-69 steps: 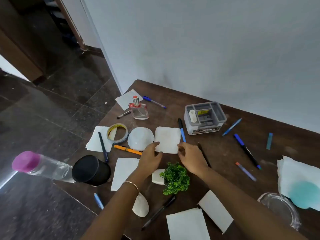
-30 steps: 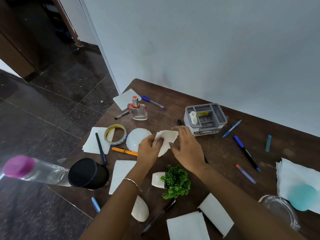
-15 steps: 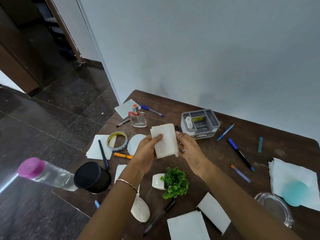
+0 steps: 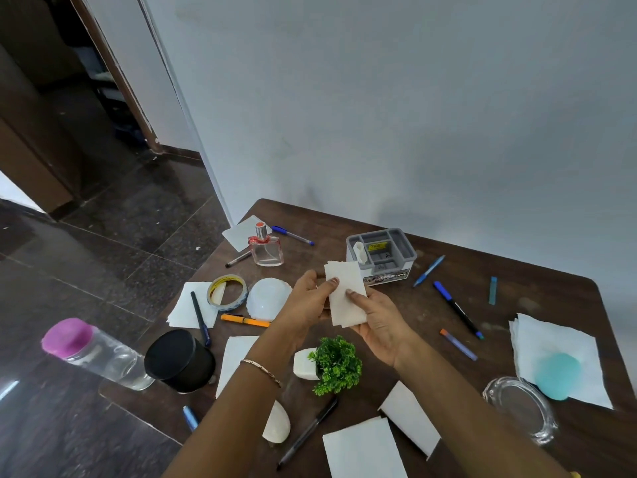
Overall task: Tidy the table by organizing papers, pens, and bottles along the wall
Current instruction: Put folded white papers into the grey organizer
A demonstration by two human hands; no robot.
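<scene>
A folded white paper [image 4: 345,294] is held above the middle of the brown table [image 4: 431,305]. My left hand [image 4: 308,298] pinches its left edge and my right hand [image 4: 377,320] holds it from below with the thumb on top. Other white papers lie around: at the far left corner [image 4: 238,232], under a dark pen [image 4: 188,305], under my left arm [image 4: 236,357] and at the near edge [image 4: 362,450]. Pens are scattered, among them an orange pen [image 4: 245,320] and a blue-capped pen [image 4: 456,309]. A perfume bottle [image 4: 266,249] stands near the wall, and a clear bottle with a pink cap [image 4: 93,353] lies at the left edge.
A grey organizer box [image 4: 381,258] stands near the wall. A tape roll [image 4: 227,293], a white bowl [image 4: 267,299], a black cup [image 4: 179,361], a small green plant [image 4: 336,363], a glass ashtray [image 4: 520,408] and a paper stack with a teal disc [image 4: 558,360] crowd the table.
Both hands lifted the white paper off the table, folded it narrower and now hold it upright in the air. The view tilted up toward the wall.
</scene>
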